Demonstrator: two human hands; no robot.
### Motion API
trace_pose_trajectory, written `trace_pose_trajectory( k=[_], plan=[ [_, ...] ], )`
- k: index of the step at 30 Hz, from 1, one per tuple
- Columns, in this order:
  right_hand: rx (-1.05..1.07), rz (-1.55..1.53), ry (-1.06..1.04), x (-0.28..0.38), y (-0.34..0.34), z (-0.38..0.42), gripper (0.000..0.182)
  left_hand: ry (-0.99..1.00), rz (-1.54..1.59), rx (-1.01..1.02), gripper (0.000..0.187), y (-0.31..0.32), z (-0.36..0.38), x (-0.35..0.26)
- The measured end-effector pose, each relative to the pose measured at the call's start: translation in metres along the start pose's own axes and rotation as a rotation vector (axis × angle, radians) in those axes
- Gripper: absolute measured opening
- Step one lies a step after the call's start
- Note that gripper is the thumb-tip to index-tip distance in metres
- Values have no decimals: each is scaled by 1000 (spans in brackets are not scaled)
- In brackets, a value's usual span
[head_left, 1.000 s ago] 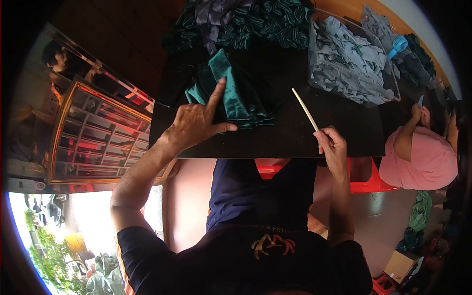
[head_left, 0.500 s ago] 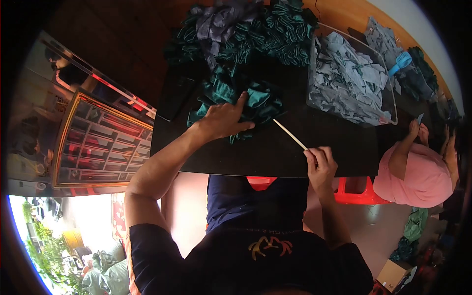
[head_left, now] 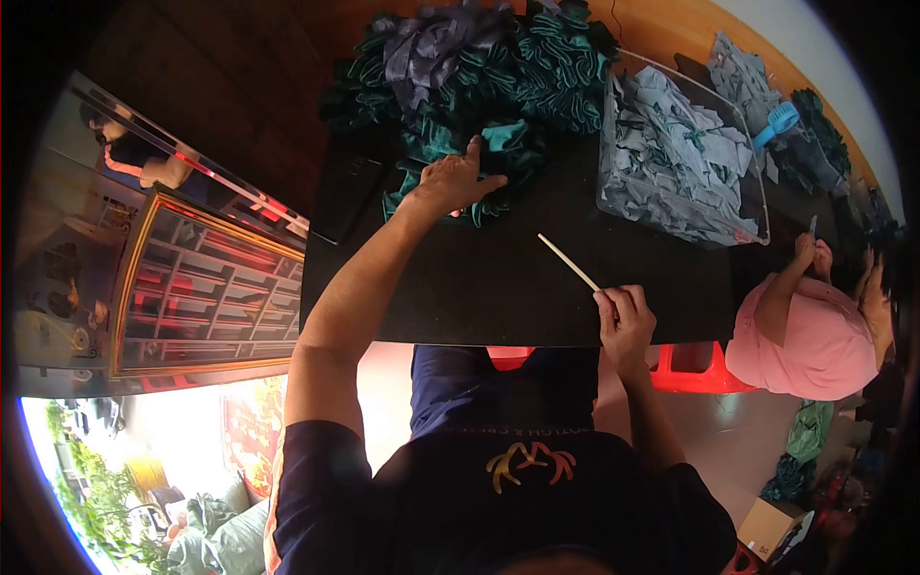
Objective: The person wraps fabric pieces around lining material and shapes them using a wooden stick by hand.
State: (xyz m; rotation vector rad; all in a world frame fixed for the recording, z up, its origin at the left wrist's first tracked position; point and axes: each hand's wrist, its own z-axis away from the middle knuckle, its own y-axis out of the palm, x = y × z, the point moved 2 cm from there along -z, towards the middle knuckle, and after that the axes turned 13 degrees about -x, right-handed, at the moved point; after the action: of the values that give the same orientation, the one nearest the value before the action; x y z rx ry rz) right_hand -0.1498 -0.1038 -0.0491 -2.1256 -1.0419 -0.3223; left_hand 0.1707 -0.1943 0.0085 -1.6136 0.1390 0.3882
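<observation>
My left hand (head_left: 454, 182) lies on a loose heap of shiny green fabric (head_left: 517, 144), its fingers spread. My right hand (head_left: 625, 314) pinches the near end of a thin pale stick (head_left: 568, 262) at the table's front edge. The stick points up and left over the dark table (head_left: 460, 297). Just behind the loose heap are gathered green fabric pieces (head_left: 565, 77) with a dark grey-purple fabric (head_left: 436, 53) on top.
A clear bin (head_left: 606, 196) of grey-green scraps stands at the back right, a light blue fan (head_left: 781, 119) beyond it. A dark phone-like slab (head_left: 347, 196) lies at left. A person in pink (head_left: 810, 335) sits at right, near a red stool (head_left: 695, 369).
My left hand has moved away from me, toward the back of the table, and the loose green fabric has shifted the same way. My right hand and the stick have hardly moved.
</observation>
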Motion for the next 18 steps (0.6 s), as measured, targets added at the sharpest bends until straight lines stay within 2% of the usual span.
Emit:
trace_pose_trajectory(
  k=[4,7,9,11,13,14,15,16,17,18],
  plan=[
    [5,-6,3,3,-1,-2,8,141,-118,-189,74,-10,17,8],
    [-1,-3,-16,3,-1,-3,8,125,196,-87,48,-68,57,-10],
    [-5,3,-29,4,-1,-3,8,310,589,42,30,-112,93,-27],
    [-6,10,-36,4,-1,-3,8,796,946,144,25,-139,129,-27],
    [11,12,-23,5,-1,-3,8,977,1437,-12,17,-152,173,-39],
    [15,15,-18,5,-1,-3,8,1140,1507,165,16,-174,179,-42],
    [18,17,-13,6,-1,-4,8,1263,1602,183,13,-181,184,-49],
    [22,18,-8,6,-2,-4,9,1392,1692,214,23,-187,189,-55],
    [26,19,-3,6,-1,-4,9,1472,1817,71,48,-185,192,-67],
    [19,22,-14,6,-1,-3,10,1495,1814,4,56,-186,194,-67]
  ],
)
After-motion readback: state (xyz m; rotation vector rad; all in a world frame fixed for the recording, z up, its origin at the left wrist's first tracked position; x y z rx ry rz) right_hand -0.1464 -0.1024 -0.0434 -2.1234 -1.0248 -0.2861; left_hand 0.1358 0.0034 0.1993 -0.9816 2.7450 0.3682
